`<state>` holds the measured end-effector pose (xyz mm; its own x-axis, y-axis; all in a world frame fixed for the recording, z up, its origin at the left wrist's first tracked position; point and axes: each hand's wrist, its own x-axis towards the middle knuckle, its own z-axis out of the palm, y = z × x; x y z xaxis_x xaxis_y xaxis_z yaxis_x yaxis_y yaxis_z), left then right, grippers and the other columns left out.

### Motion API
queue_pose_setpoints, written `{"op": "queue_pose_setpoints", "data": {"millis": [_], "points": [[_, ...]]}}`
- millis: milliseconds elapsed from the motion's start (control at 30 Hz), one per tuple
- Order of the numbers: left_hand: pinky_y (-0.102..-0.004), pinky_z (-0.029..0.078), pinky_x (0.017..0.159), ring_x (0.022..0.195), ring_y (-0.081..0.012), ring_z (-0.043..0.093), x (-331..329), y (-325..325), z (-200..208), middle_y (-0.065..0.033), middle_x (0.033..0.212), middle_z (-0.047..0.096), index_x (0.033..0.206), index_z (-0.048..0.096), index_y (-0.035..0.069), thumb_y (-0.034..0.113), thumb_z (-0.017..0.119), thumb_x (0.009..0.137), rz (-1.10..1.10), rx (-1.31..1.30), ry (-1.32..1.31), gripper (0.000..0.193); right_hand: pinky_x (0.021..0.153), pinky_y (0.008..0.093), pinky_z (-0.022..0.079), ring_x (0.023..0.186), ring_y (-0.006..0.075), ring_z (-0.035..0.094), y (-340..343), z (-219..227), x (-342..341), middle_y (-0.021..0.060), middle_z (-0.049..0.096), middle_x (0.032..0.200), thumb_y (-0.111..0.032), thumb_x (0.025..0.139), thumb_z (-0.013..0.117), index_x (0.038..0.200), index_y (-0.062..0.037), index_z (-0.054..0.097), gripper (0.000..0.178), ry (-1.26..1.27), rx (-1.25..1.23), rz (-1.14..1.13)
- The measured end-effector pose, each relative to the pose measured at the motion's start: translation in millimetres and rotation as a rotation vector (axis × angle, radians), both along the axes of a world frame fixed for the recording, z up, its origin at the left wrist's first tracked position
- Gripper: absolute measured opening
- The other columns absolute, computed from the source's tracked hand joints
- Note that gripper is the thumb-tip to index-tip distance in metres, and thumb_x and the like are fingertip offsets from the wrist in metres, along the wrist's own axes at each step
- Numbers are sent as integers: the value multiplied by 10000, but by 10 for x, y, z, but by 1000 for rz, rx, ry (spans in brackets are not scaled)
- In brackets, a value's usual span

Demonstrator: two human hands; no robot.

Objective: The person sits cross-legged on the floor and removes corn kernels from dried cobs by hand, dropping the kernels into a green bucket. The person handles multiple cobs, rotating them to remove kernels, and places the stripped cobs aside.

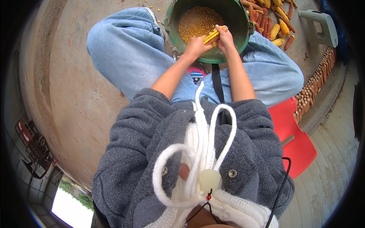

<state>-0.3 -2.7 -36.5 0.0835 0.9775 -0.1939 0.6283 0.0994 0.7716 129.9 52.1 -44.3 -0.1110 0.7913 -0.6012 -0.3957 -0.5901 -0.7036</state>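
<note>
Over a green bucket (pixel 243 36) between my knees, both hands hold one corn cob (pixel 211 37). Bright yellow kernels cover the middle of the cob, and its end by my right thumb looks paler and partly bare. My left hand (pixel 197 48) is closed round the lower left end. My right hand (pixel 226 38) grips the upper right end, its thumb lying along the cob. Loose kernels (pixel 197 22) cover part of the bucket's bottom beneath the hands. My fingers' undersides are hidden.
Yellow ears and reddish cobs (pixel 268 22) lie heaped on the floor to the right of the bucket. Beyond them stands a grey-green plastic stool (pixel 321 28). A row of stacked cobs (pixel 315 83) runs along the right. A red plastic seat (pixel 294 140) shows beside me.
</note>
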Motion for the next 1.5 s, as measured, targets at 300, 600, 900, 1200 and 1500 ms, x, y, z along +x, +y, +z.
{"op": "queue_pose_setpoints", "data": {"millis": [300, 600, 900, 1200, 1500], "points": [[-306, 415, 466, 449, -162, 520, -73, 69, -30, -89, 545, 534, 805, 557, -6, 307, 605, 657, 51, -246, -185, 349, 714, 347, 452, 817, 196, 547, -15, 298, -7, 85, 572, 859, -169, 815, 532, 909, -100, 473, 131, 442, -146, -86], [-419, 427, 699, 829, -383, 547, 11, 1, 175, -230, 884, 578, 975, 541, 1, 411, 546, 744, -49, -79, 12, 470, 648, 343, 464, 743, 207, 560, -19, 6, -30, 101, 549, 815, -228, 823, 539, 907, -76, 416, 213, 180, 0, -83], [-388, 428, 687, 773, -370, 556, 48, 34, -66, -230, 776, 559, 1029, 427, -35, 324, 357, 875, 101, 10, -188, 397, 762, 276, 382, 839, 147, 468, -222, -90, -373, 83, 482, 933, -403, 871, 396, 1095, -18, 386, 446, -384, 328, 34], [-417, 416, 552, 601, -338, 566, 21, 8, 5, -225, 689, 548, 976, 384, -18, 297, 303, 891, 113, 13, -272, 336, 725, 344, 398, 806, 250, 521, -203, 140, -406, 145, 531, 867, -393, 899, 268, 1020, -16, 447, 435, -584, 432, 119], [-443, 377, 708, 834, -417, 500, 1, 5, 144, -290, 915, 491, 978, 407, 2, 328, 267, 893, 137, -8, -294, 364, 679, 468, 401, 798, 418, 533, -179, 334, -457, 247, 561, 804, -354, 892, 260, 966, -11, 492, 421, -913, 487, 119]]}}
